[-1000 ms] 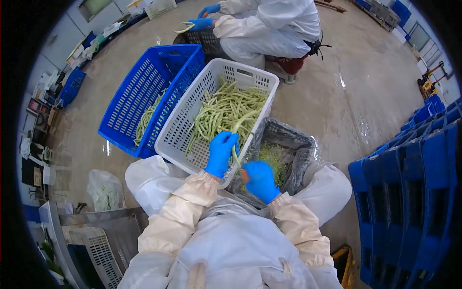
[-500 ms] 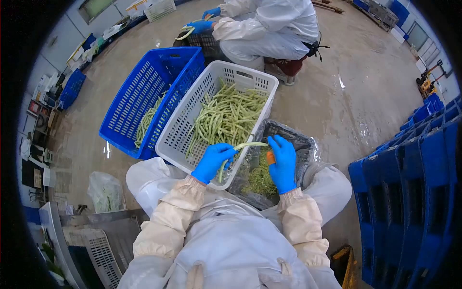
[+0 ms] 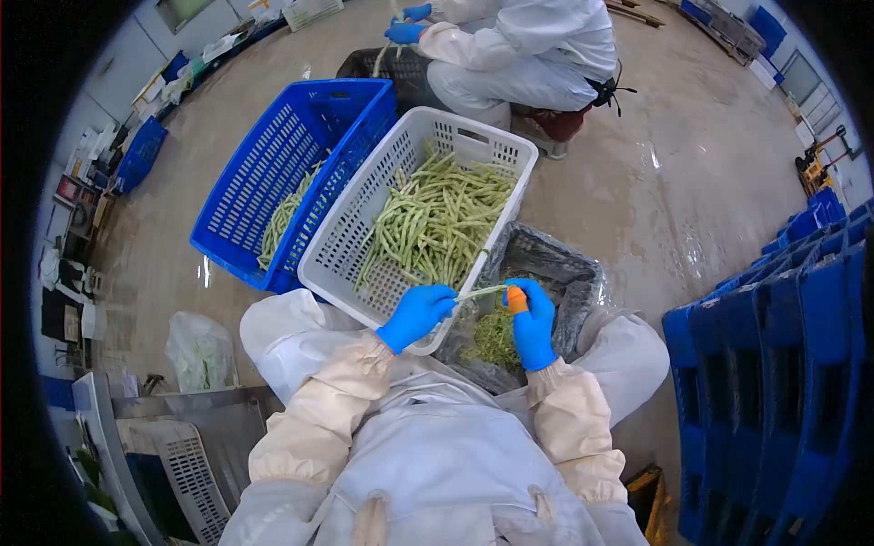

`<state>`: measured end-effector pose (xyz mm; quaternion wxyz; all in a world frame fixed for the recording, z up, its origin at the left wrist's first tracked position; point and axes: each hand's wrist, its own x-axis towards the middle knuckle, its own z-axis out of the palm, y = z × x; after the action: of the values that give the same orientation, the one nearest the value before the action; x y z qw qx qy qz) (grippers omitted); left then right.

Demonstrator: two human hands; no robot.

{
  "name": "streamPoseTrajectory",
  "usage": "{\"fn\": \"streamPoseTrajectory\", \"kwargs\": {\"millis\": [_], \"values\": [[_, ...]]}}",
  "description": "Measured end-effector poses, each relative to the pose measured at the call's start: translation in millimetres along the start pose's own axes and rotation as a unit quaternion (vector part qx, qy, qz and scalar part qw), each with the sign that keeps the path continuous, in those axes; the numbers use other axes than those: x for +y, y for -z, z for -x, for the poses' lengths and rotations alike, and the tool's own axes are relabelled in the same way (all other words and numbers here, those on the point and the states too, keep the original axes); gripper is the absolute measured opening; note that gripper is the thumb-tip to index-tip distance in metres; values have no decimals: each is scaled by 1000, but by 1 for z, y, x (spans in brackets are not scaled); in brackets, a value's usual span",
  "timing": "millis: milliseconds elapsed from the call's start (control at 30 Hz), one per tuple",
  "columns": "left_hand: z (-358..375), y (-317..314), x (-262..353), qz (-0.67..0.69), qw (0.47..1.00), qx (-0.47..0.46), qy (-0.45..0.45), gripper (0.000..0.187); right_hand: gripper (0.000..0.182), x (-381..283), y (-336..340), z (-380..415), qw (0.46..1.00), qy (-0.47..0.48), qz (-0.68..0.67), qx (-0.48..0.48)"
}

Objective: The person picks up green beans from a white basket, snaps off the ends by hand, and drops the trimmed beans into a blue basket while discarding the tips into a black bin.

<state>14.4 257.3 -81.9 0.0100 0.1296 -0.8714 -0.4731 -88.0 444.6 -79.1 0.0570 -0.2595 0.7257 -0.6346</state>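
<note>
A green bean (image 3: 481,292) is stretched between my blue-gloved hands, over the edge of the lined bin. My left hand (image 3: 418,315) pinches its left end beside the white basket's near corner. At its right end, my right hand (image 3: 533,326) is closed on the bean, with an orange cover on the thumb. The white basket (image 3: 339,241) holds a heap of green beans (image 3: 442,218). Green scraps (image 3: 492,338) lie in the bin (image 3: 583,273) lined with dark plastic, below my hands.
A blue basket (image 3: 238,196) with some beans adjoins the white one on the left. Beyond them a co-worker (image 3: 546,45) in white sits by a dark crate (image 3: 401,75). Blue pallets (image 3: 774,382) stand at right, a clear bag (image 3: 198,350) at left.
The bean between my hands has turned and now runs straighter, its hanging end no longer visible. My right hand has closed in on it. The co-worker's hands have moved right and together.
</note>
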Motion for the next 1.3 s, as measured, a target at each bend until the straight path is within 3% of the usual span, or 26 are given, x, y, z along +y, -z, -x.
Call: {"fn": "streamPoseTrajectory", "kwargs": {"millis": [33,167,200,267,333,367,400,433,467,500,533,567,633,700,733,767,833,867,933,967,1000,1067,1200,1267,1300], "values": [[-1,-6,-7,89,995,-24,32,16,13,-1,-2,0,972,-128,-196,-16],[4,-19,-14,316,939,-53,126,16,17,16,-12,3,968,-122,-214,-55],[5,-10,-8,319,937,-52,129,16,16,21,-17,7,974,-128,-167,-86],[-2,21,9,297,949,48,95,19,15,31,-20,13,976,-136,-118,-122],[-12,70,-21,377,915,140,24,20,15,46,-13,14,986,-147,-52,-67],[-11,111,-35,318,931,180,-17,24,15,58,-5,12,989,-142,6,-48],[-7,146,9,395,880,263,36,25,15,62,4,10,985,-133,107,-34],[-9,192,-26,263,907,317,84,26,15,62,11,6,971,-120,207,-18],[-16,236,-79,212,898,378,71,28,14,51,16,1,956,-172,238,-17],[-19,268,-90,-49,882,469,17,29,13,49,21,-4,938,-135,317,-26],[-24,288,-94,-307,796,520,-38,29,13,49,23,-7,913,-97,393,-36],[-33,292,-106,-308,797,519,-33,29,13,48,21,-10,913,-99,393,-42],[-56,287,-129,-368,837,405,-23,31,21,48,15,-17,878,46,476,8],[-85,231,-139,-261,939,175,141,28,25,53,8,-19,884,-2,466,-46],[-94,207,-164,-222,953,12,206,28,29,54,5,-20,885,-50,454,-95],[-105,179,-234,-295,948,-53,107,32,28,55,1,-21,885,-87,439,-129],[-124,129,-296,-304,921,-129,206,35,27,59,-5,-21,897,-86,410,-144],[-131,108,-321,-298,923,-132,203,35,26,61,-7,-23,909,-83,376,-158],[-143,82,-347,-188,947,82,247,37,25,62,-11,-27,910,-99,369,-160],[-152,73,-347,-166,932,100,307,39,25,62,-13,-28,914,-112,355,-163],[-157,66,-349,-161,934,98,305,39,25,63,-14,-29,912,-113,360,-162],[-163,51,-348,-84,907,223,347,31,25,65,-17,-30,922,-110,334,-161],[-165,47,-326,-262,875,259,315,25,23,51,-21,-37,923,-126,319,-174],[-156,49,-311,-281,881,274,263,24,22,50,-19,-34,926,-117,314,-175],[-151,51,-303,-224,902,280,240,24,22,48,-20,-33,928,-106,311,-177]]}}
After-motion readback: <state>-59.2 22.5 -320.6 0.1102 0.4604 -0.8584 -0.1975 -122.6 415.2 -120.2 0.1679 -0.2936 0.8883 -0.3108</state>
